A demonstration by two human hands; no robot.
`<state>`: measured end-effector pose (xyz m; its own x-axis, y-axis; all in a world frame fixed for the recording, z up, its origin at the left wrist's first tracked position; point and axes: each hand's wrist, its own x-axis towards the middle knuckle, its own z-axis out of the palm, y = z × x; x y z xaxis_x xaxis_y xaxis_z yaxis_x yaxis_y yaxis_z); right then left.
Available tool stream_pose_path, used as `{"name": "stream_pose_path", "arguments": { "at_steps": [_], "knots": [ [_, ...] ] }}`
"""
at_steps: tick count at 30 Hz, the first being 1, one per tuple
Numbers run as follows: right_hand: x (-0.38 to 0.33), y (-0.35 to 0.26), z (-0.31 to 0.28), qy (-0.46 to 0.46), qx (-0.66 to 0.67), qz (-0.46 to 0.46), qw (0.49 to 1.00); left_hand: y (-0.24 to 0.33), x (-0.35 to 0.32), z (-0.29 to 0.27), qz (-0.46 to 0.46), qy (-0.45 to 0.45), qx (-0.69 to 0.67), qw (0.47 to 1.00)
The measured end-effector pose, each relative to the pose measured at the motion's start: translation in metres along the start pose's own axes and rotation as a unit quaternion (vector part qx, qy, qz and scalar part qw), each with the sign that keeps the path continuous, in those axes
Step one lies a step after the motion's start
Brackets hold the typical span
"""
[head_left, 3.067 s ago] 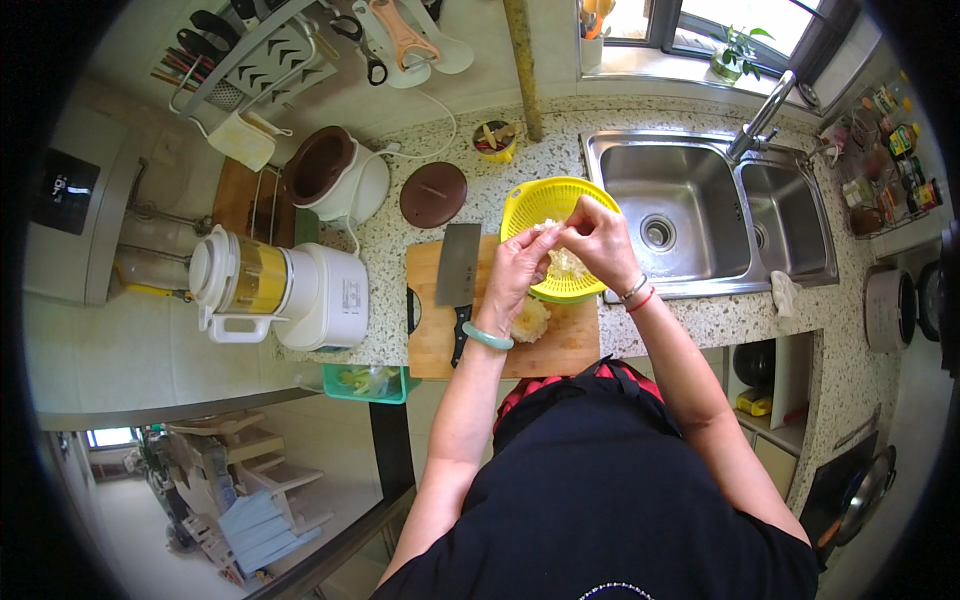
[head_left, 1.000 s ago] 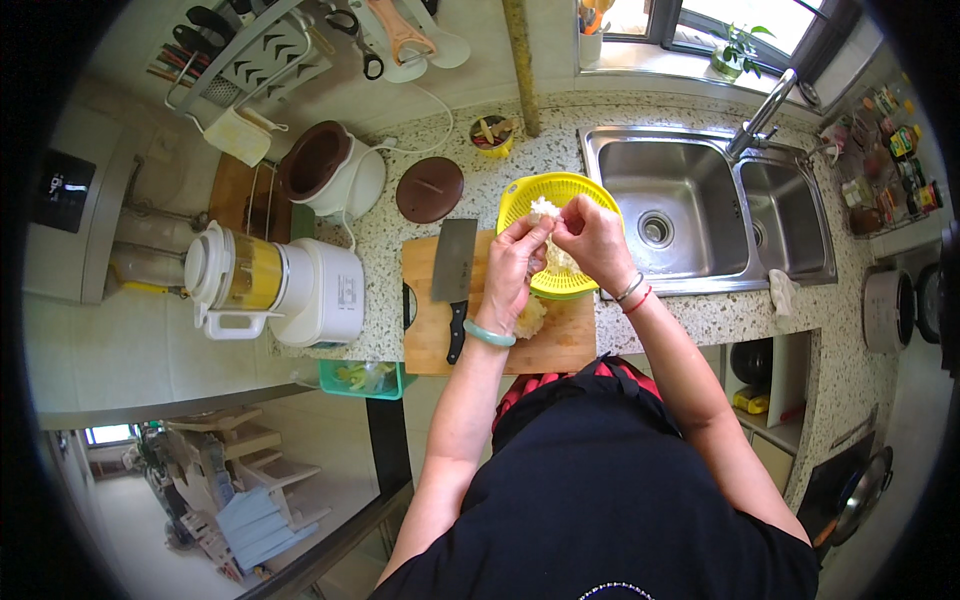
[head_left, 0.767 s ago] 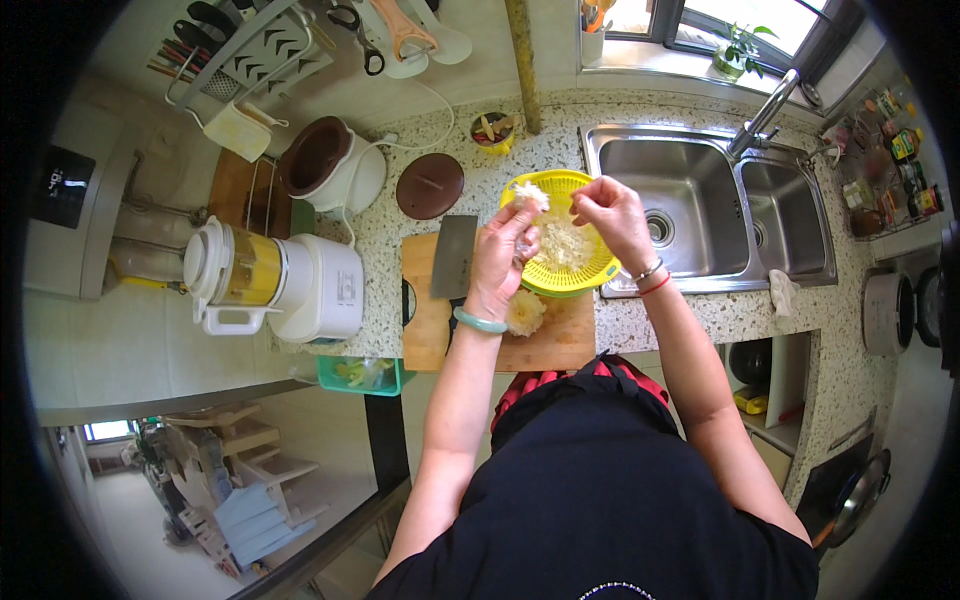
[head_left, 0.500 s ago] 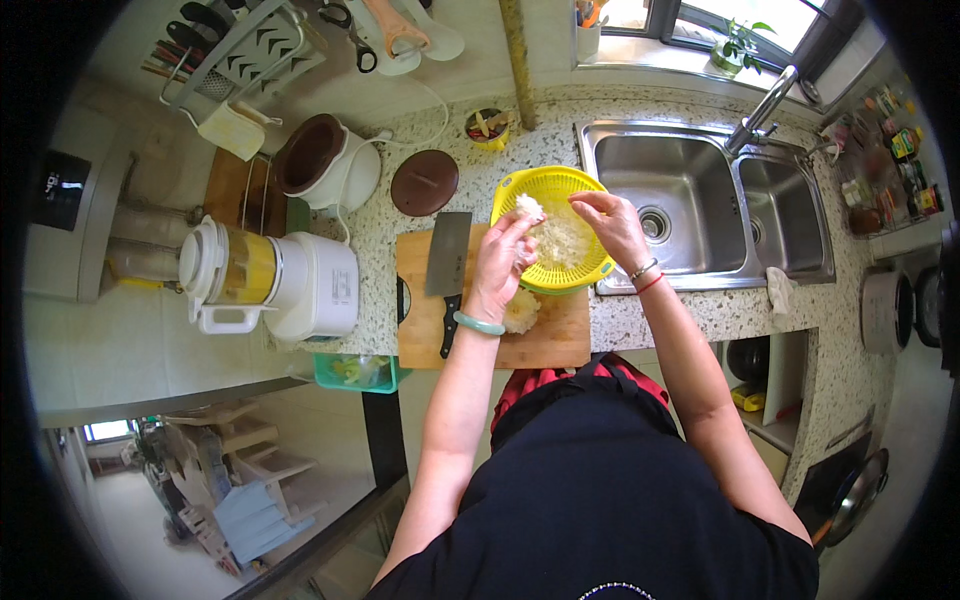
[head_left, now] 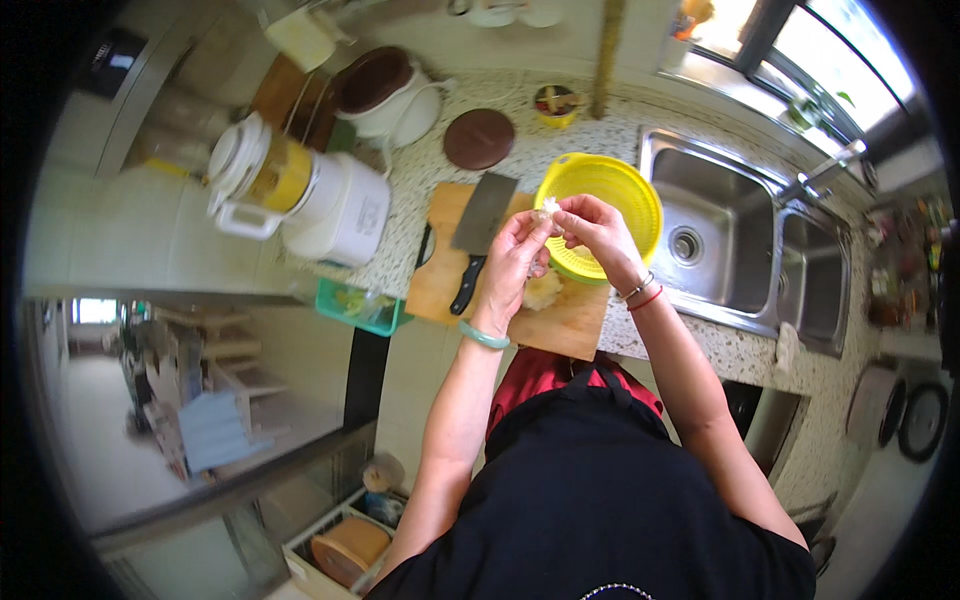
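My left hand [head_left: 512, 262], with a green bangle at its wrist, pinches a small whitish cauliflower floret [head_left: 547, 209]. My right hand [head_left: 605, 238] meets it there, fingertips closed on the same floret. Both are over the near left side of a yellow colander [head_left: 590, 178], whose contents are mostly hidden by my right hand. Below my hands, a larger pale cauliflower piece [head_left: 543, 291] rests on the wooden cutting board [head_left: 440, 285], partly covered. Left of my left hand, a cleaver [head_left: 486, 212] lies on the board, its black handle toward me.
A double steel sink [head_left: 700, 200] is right of the colander. At the left stand a white blender [head_left: 340, 212] and a white pot [head_left: 410, 115]; a brown lid [head_left: 479, 138] lies nearby. A teal bin [head_left: 360, 308] with green scraps hangs at the counter edge.
My hands were apart over the colander, the left holding a white piece; now they have come together on it. The view has turned and shifted, and pale pieces inside the colander are now mostly hidden.
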<state>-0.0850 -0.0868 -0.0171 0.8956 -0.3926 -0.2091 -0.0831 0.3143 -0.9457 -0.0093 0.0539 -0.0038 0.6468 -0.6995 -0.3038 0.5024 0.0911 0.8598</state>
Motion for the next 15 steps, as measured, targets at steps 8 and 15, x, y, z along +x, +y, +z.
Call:
{"name": "stream_pose_path", "arguments": {
  "at_steps": [8,15],
  "knots": [
    [0.020,0.038,0.145,-0.130,-0.041,0.010,0.991,0.017,-0.073,-0.116,0.078,0.150,-0.070,0.983],
    [0.028,0.100,0.279,-0.186,-0.087,0.064,0.977,0.021,-0.134,-0.238,0.084,0.271,-0.111,0.952]
  ]
}}
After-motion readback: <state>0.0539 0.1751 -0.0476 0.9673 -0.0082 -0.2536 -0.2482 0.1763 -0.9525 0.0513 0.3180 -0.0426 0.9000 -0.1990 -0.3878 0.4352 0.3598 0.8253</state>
